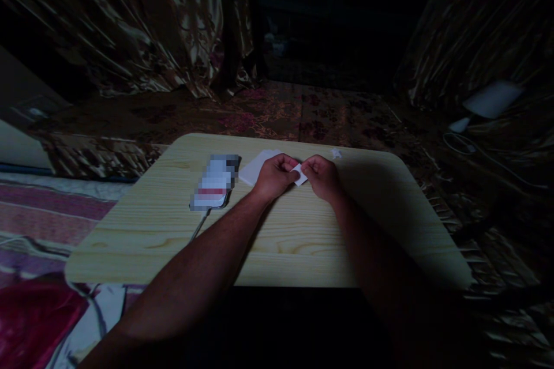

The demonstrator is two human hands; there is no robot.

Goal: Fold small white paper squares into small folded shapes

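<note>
Between my hands is a small folded piece of white paper [300,175], held above the wooden table top. My left hand [277,176] grips its left side, thumb on top. Fingers of my right hand [321,176] pinch its upper right edge. A stack of white paper [257,166] lies on the table just behind and left of my left hand, which covers part of it. Beyond my right hand rests a small crumpled or folded white paper piece [336,153].
A phone [214,183] with a blurred screen and a cable [199,225] lies left on the light wooden table [298,248]. Patterned curtains [190,23] hang behind a cloth-covered ledge [277,109]. A white lamp [493,99] stands at right; striped bedding [56,207] is at left.
</note>
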